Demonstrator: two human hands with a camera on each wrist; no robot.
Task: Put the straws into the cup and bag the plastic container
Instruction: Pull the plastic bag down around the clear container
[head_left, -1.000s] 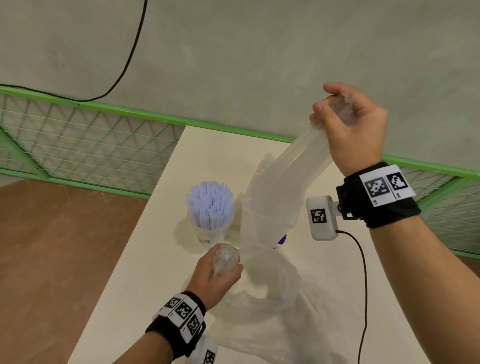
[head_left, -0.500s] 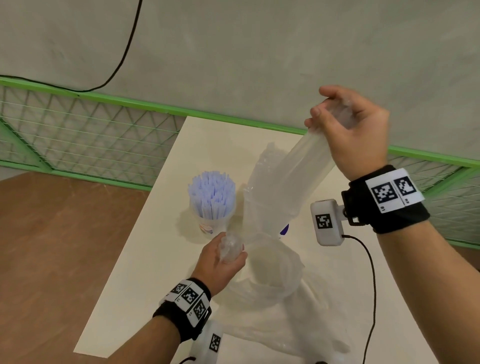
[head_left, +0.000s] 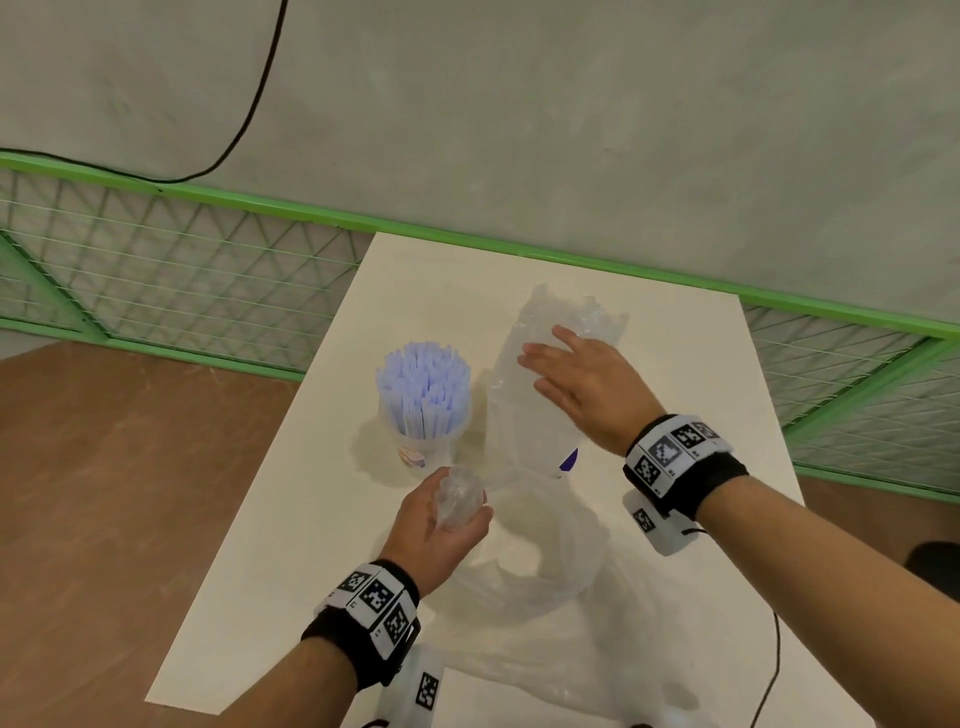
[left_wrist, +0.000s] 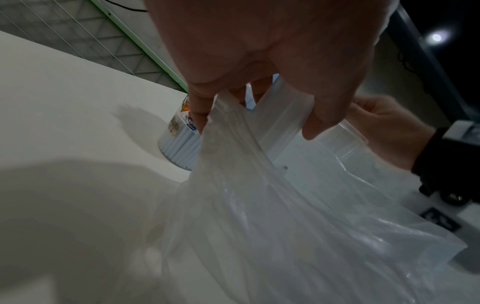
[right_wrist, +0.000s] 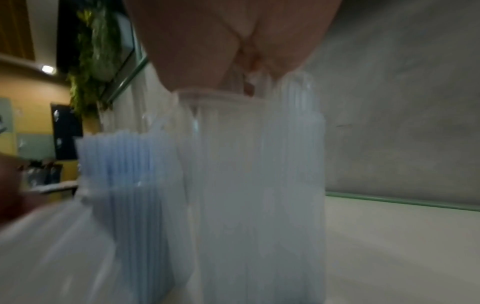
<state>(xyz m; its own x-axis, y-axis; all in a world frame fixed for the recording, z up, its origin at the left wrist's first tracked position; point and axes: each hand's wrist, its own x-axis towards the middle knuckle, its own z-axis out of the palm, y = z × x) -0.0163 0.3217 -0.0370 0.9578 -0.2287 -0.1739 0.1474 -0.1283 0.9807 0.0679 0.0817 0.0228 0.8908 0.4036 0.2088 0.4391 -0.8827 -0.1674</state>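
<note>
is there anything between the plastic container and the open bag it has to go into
Nothing visible. The plastic container stands right behind the bag, whose mouth the left hand holds open; the cup of straws stands off to the left.

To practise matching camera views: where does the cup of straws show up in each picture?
Head: cup of straws stands centre-left on the table.
Left wrist: low behind the left hand's fingers, centre-left.
Right wrist: blurred, left of centre.
Shared landmark: the clear bag beside it.
</note>
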